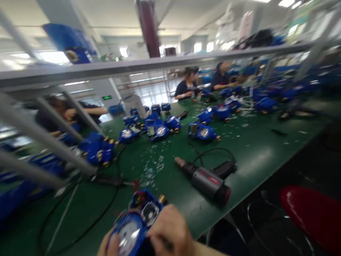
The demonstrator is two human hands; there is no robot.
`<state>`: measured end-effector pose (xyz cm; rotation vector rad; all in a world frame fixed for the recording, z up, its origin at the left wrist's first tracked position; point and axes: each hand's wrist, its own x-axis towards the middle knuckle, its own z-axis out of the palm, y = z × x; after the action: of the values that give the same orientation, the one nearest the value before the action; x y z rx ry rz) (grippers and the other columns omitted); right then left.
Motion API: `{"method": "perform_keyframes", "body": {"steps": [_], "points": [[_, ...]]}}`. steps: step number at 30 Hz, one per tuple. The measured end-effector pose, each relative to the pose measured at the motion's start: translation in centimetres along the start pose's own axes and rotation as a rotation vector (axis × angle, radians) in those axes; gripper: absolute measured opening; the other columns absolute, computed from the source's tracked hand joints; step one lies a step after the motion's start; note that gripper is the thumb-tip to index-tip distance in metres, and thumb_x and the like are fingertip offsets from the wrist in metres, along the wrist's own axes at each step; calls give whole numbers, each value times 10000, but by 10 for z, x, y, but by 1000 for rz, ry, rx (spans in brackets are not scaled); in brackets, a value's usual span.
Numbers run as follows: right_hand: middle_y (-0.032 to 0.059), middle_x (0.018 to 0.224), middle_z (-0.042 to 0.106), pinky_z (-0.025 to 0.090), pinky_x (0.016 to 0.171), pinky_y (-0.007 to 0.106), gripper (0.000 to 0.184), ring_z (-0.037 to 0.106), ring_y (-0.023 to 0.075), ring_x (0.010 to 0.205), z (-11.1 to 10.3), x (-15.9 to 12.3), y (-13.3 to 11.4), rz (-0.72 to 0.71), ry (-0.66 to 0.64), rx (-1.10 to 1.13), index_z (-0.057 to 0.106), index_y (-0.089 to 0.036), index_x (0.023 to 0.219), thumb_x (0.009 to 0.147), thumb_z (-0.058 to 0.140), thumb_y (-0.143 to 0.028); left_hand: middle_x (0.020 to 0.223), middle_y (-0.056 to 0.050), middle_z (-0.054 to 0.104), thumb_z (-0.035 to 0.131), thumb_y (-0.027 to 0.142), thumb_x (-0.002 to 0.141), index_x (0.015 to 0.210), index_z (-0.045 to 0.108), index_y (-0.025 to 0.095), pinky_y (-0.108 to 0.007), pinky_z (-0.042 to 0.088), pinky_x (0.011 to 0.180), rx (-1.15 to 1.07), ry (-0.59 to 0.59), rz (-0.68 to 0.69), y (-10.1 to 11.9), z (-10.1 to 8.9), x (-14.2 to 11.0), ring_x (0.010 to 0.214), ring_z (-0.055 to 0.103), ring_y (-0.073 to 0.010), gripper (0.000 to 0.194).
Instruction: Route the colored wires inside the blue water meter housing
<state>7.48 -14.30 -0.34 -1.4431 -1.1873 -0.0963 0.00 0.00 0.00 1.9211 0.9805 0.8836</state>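
Observation:
At the bottom of the head view lies a blue water meter (144, 214) with its casing open. Coloured wires and a round part show inside, and a brass end sticks out at its upper right. My left hand (108, 244) grips the meter's lower left side by the round, clear-windowed part. Over its right side, my right hand (172, 227) is closed, fingers bent together. Something dark shows between those fingers, too blurred to name. Beyond the meter, a dark-handled tool (112, 180) with a thin shaft lies on the green table (170, 199).
A grey heat gun (206, 181) with a cable lies right of the meter. Several blue meters (202, 131) stand farther back among clear scraps (153, 170). Slanted metal bars (50, 142) rise at left; a shelf (149, 64) crosses above. Co-workers sit beyond; a red stool (309, 213) is right.

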Motion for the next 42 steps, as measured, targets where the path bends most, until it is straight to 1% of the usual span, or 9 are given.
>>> {"method": "perform_keyframes", "body": {"steps": [5,12,18,24,25,28,31,34,42], "points": [[23,894,551,451,770,292,53,544,149,840,-4,-30,22,297,286,-13,549,-206,978,968,508,-238,998,-89,732,454,608,887,1083,644,184,-393,546,818,-12,-91,-161,-27,-37,-31,907,686,-269,505],[41,1018,542,470,829,335,288,569,182,904,-6,-27,31,480,238,20,516,-220,1124,919,594,-408,1024,-102,656,478,486,928,1120,540,179,-384,503,847,46,-11,-134,-19,-30,-41,938,635,-240,367],[48,1022,571,472,816,343,285,561,191,892,-16,4,36,373,61,-126,597,-210,1090,910,570,-429,932,-58,603,481,348,959,789,571,189,-327,447,855,128,161,182,-5,-49,-26,927,587,-200,250],[55,1043,585,461,832,344,273,571,193,917,-16,5,40,376,-78,-115,633,-204,1084,923,514,-390,760,-8,643,617,282,889,765,633,174,-277,441,718,52,-89,224,1,-44,48,724,572,-149,165],[52,1038,589,460,833,344,268,571,193,918,-15,4,40,378,-83,-114,630,-204,1085,919,512,-379,840,-22,682,646,235,856,841,648,170,-278,452,745,23,-179,230,1,-39,62,769,592,-152,66],[45,1024,601,457,832,339,251,573,193,920,-15,4,39,371,-99,-114,623,-210,1083,910,501,-345,1074,-74,715,681,144,783,1113,628,163,-281,474,801,-105,-554,274,5,-18,95,923,627,-172,335],[45,1019,607,461,828,337,246,574,196,924,-17,6,38,367,-110,-114,620,-211,1071,901,486,-329,903,-71,731,674,218,800,990,696,121,-272,481,741,-138,-860,255,10,-7,115,804,637,-163,215],[46,1022,612,470,821,335,246,579,195,920,-19,7,37,371,-134,-127,616,-212,1060,891,468,-313,704,-38,686,677,320,812,803,731,108,-254,437,639,-98,-856,246,14,-14,124,645,572,-130,219],[94,1108,606,493,849,393,440,600,233,965,-15,24,39,290,-228,-278,562,-168,1200,785,422,-208,578,4,622,654,368,841,783,740,150,-215,333,505,182,-713,251,36,-64,102,521,518,-96,242]]}}
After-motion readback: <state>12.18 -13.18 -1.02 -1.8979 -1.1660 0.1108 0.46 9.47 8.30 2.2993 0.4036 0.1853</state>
